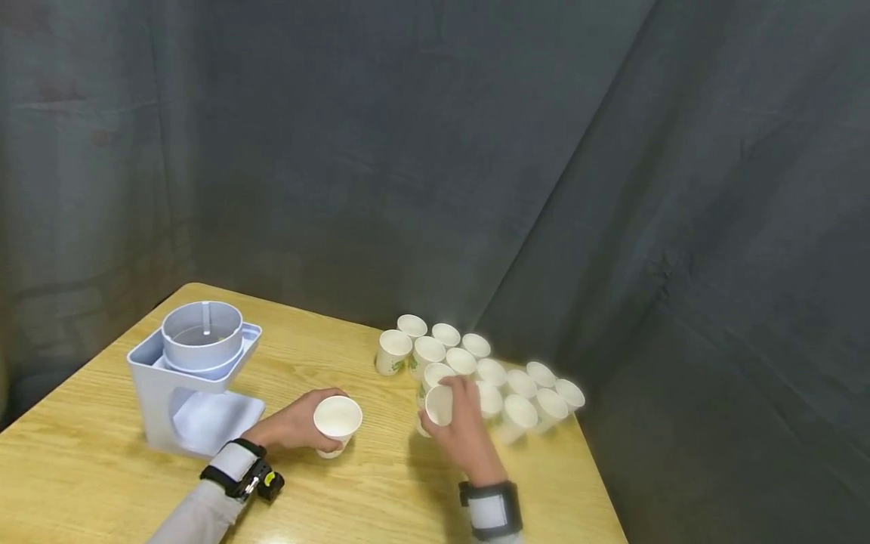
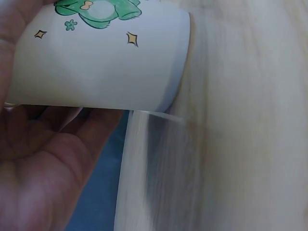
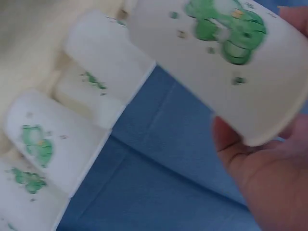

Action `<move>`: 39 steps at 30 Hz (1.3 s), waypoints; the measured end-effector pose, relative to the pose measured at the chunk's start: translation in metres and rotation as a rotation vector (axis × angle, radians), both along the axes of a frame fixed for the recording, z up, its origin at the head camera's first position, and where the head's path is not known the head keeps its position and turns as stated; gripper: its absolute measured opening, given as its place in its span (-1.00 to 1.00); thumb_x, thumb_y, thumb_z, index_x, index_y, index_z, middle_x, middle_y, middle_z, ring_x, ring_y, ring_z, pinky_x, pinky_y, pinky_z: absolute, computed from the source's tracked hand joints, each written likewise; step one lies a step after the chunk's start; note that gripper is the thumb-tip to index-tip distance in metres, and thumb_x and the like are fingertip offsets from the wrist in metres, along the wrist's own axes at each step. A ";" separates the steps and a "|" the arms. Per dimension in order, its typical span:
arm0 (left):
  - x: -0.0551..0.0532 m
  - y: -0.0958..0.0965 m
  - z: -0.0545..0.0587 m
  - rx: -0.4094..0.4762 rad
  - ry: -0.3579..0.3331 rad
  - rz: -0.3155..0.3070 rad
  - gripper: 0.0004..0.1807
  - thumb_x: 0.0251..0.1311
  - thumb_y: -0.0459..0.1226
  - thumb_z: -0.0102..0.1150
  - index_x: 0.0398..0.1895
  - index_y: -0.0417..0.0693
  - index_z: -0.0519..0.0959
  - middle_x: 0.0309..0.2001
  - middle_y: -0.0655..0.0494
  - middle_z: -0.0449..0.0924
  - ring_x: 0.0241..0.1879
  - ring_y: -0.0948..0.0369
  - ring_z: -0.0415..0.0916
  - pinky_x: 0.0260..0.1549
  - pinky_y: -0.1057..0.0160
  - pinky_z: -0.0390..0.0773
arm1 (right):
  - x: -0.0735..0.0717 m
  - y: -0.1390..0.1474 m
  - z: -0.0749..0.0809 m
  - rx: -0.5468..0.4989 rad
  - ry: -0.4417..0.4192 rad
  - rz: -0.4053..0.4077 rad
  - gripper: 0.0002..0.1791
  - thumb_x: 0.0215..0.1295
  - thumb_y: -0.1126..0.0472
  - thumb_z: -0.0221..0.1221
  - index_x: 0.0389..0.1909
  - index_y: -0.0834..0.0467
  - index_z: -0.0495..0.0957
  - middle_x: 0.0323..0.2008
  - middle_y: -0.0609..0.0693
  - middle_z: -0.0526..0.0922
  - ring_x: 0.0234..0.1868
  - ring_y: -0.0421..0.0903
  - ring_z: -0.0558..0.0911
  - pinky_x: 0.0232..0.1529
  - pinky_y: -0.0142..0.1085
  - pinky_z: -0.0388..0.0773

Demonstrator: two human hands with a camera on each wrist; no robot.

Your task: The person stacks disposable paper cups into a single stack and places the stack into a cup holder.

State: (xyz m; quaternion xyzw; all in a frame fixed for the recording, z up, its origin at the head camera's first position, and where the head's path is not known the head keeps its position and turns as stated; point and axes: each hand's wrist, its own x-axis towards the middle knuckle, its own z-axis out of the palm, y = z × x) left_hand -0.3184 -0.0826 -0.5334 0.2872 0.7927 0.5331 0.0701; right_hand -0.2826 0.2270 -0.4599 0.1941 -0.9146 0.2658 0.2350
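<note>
My left hand grips a white paper cup near the middle of the table, its mouth facing up. In the left wrist view that paper cup carries a green cartoon print, and its base is close over the wood. My right hand holds another paper cup between thumb and fingers, at the near side of a cluster of similar cups. The right wrist view shows this held cup tilted across the picture, slightly blurred, with thumb and fingers near its rim.
A pale grey-blue stand with a round container on top occupies the table's left side. Several upright cups stand together toward the back right edge of the wooden table. A dark grey curtain hangs behind and to the right.
</note>
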 end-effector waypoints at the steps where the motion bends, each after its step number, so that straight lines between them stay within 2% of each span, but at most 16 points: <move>1: 0.000 -0.001 0.000 0.002 0.001 0.000 -0.21 -0.16 -0.26 0.61 0.20 -0.28 0.47 0.01 -0.03 0.60 0.00 0.14 0.52 -0.02 0.16 0.53 | -0.001 -0.003 0.003 -0.011 0.029 0.018 -0.40 0.04 0.10 0.48 0.05 0.20 0.45 0.03 0.07 0.39 0.05 0.03 0.49 0.01 -0.05 0.61; 4: 0.001 -0.002 0.001 0.012 0.000 -0.009 -0.23 -0.15 -0.26 0.60 0.19 -0.28 0.48 0.00 -0.02 0.61 -0.01 0.14 0.52 -0.03 0.17 0.53 | -0.003 -0.014 0.012 -0.043 0.080 0.058 -0.42 0.02 0.08 0.48 0.04 0.16 0.48 0.03 0.01 0.41 0.04 -0.02 0.51 -0.01 -0.10 0.61; 10: 0.003 -0.001 0.003 0.036 0.009 -0.024 -0.28 -0.15 -0.27 0.60 0.15 -0.27 0.50 -0.03 -0.01 0.63 -0.03 0.13 0.54 -0.05 0.23 0.54 | -0.005 -0.035 0.022 -0.074 0.055 0.128 -0.42 0.07 0.04 0.46 0.10 0.06 0.48 0.07 -0.06 0.40 0.10 -0.11 0.50 0.09 -0.16 0.57; 14: 0.001 0.000 0.001 0.040 0.009 -0.022 -0.29 -0.16 -0.26 0.60 0.12 -0.25 0.51 -0.05 0.02 0.63 -0.06 0.17 0.55 -0.05 0.24 0.54 | -0.008 -0.047 0.025 -0.085 0.080 0.185 -0.43 0.09 0.06 0.45 0.10 0.07 0.48 0.08 -0.07 0.41 0.11 -0.14 0.50 0.10 -0.21 0.57; 18: 0.001 0.001 0.000 0.074 0.004 -0.052 -0.33 -0.16 -0.29 0.59 0.09 -0.22 0.53 -0.08 0.03 0.64 -0.09 0.21 0.56 -0.05 0.24 0.53 | -0.009 -0.058 0.023 -0.088 0.104 0.240 -0.42 0.10 0.06 0.45 0.12 0.09 0.48 0.09 -0.06 0.42 0.11 -0.13 0.51 0.10 -0.21 0.57; 22: 0.002 0.000 0.002 0.090 -0.007 -0.068 -0.37 -0.17 -0.32 0.58 0.06 -0.21 0.54 -0.11 0.03 0.64 -0.12 0.21 0.56 -0.07 0.25 0.52 | -0.010 -0.066 0.020 -0.083 0.081 0.269 -0.42 0.12 0.03 0.44 0.13 0.05 0.46 0.10 -0.08 0.42 0.09 -0.15 0.51 0.03 -0.25 0.59; 30: 0.000 -0.001 0.004 0.066 -0.016 -0.055 -0.35 -0.19 -0.33 0.58 0.06 -0.23 0.52 -0.13 0.04 0.61 -0.14 0.17 0.54 -0.10 0.25 0.54 | -0.013 -0.073 0.014 -0.053 0.058 0.300 -0.41 0.14 0.04 0.44 0.14 0.13 0.47 0.10 -0.07 0.44 0.14 -0.13 0.49 0.11 -0.21 0.56; 39: 0.000 -0.001 0.001 0.052 -0.001 -0.052 -0.35 -0.19 -0.33 0.59 0.06 -0.22 0.54 -0.12 0.04 0.62 -0.13 0.18 0.54 -0.09 0.24 0.53 | -0.011 -0.076 0.010 -0.025 -0.028 0.309 -0.42 0.21 0.01 0.41 0.20 0.08 0.47 0.15 -0.09 0.45 0.16 -0.13 0.53 0.11 -0.18 0.58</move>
